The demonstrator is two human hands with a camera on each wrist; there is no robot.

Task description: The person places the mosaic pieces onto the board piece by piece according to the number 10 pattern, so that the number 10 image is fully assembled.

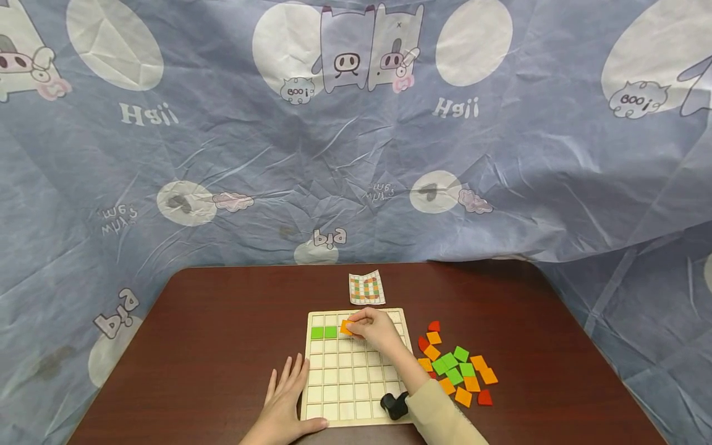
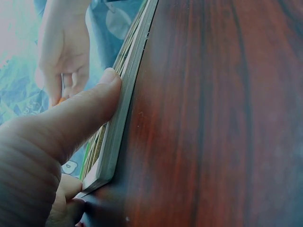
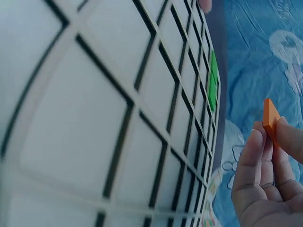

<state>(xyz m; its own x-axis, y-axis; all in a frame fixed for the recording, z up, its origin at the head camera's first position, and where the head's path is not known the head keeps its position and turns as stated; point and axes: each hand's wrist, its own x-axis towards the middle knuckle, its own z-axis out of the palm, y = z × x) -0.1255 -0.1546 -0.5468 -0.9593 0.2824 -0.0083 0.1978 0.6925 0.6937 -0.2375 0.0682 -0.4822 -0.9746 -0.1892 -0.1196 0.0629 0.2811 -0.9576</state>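
Observation:
An orange square tile (image 1: pixel 346 327) is pinched between the thumb and fingertips of my right hand (image 1: pixel 378 330), over the upper part of a pale wooden grid board (image 1: pixel 338 394). The right wrist view shows that orange tile (image 3: pixel 271 120) from its edge, apart from the board. Two green square tiles (image 1: pixel 324 332) lie side by side in the board's second row, left of the hand. My left hand (image 1: pixel 285 402) is spread at the board's lower left corner. In the left wrist view its thumb (image 2: pixel 90 106) rests along the board's near edge.
Right of the board lie loose orange tiles (image 1: pixel 463 397), green tiles (image 1: pixel 461 354) and red rounded pieces (image 1: pixel 485 397). A paper card (image 1: pixel 367 288) with a coloured grid pattern sits behind the board. A printed cloth (image 1: pixel 345 148) hangs beyond the dark wooden table (image 1: pixel 233 321).

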